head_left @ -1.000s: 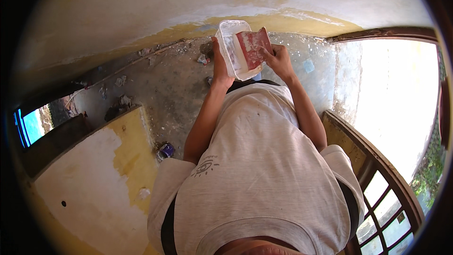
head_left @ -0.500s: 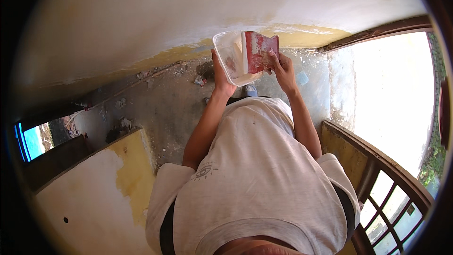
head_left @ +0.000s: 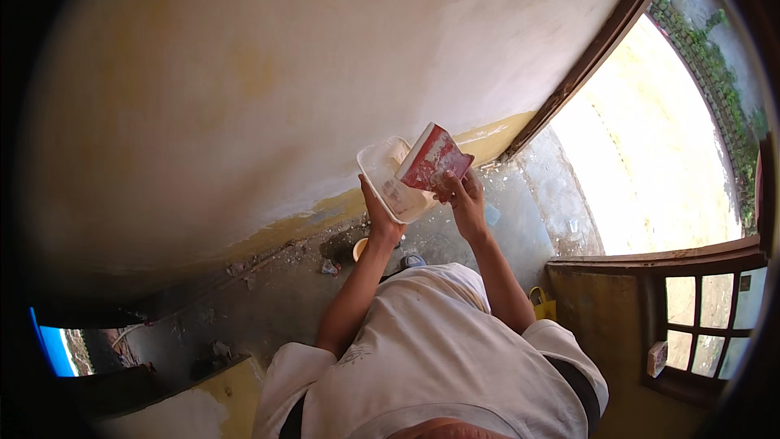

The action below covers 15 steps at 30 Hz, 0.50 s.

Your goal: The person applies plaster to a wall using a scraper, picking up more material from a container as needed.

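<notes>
Red scraper (head_left: 443,158) newly aslant over tub (head_left: 378,161); right grip (head_left: 465,198) closed on scraper; left grip (head_left: 383,223) round tub (wall (head_left: 268,89) beyond; container (head_left: 360,249) below)

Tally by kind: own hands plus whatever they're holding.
Hands: 2 (left hand, right hand)
Whitish tub: 1, in the left hand
Red flat spreader: 1, in the right hand
Total: 4

Left hand (head_left: 383,223) holds whitish tub (head_left: 379,166); right hand (head_left: 465,197) grips tilted red scraper (head_left: 437,160) at tub's edge.

Left hand (head_left: 383,218) cupped, right hand (head_left: 465,199) pinching
</notes>
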Tool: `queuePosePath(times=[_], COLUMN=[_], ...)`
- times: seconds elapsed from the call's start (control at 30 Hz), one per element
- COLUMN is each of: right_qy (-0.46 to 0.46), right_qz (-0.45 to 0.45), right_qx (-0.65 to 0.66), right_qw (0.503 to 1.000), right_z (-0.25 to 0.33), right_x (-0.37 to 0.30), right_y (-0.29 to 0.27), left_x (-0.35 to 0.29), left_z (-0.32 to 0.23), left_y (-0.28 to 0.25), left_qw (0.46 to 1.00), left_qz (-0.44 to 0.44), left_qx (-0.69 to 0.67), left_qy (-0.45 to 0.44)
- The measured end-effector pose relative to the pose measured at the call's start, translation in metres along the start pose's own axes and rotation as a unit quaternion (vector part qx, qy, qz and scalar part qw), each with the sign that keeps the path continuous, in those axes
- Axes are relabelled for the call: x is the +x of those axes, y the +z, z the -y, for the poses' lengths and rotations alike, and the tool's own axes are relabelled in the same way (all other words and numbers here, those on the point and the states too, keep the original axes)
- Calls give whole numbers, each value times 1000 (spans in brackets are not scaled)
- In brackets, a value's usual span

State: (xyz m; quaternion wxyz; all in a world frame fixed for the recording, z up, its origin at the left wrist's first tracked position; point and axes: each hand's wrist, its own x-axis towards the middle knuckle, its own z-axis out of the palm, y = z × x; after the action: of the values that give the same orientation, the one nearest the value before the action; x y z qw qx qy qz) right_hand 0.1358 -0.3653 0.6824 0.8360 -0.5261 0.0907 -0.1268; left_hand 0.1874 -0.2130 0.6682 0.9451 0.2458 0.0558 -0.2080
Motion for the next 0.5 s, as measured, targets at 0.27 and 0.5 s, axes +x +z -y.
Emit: queuePosePath(times=[0.27,0.5], right_qy=[-53,-25], right_qz=[-49,-60], right_qx=[-1,-21], right_qw=[997,998], right_z=[33,97], right_x=[16,118], right_y=[18,44], left_x=[17,-15], left_z=[0,-46], left_y=[-23,-43], left_qw=[995,997], left_qz=[86,2], left_qx=[-35,-32], left_qy=[-26,-65])
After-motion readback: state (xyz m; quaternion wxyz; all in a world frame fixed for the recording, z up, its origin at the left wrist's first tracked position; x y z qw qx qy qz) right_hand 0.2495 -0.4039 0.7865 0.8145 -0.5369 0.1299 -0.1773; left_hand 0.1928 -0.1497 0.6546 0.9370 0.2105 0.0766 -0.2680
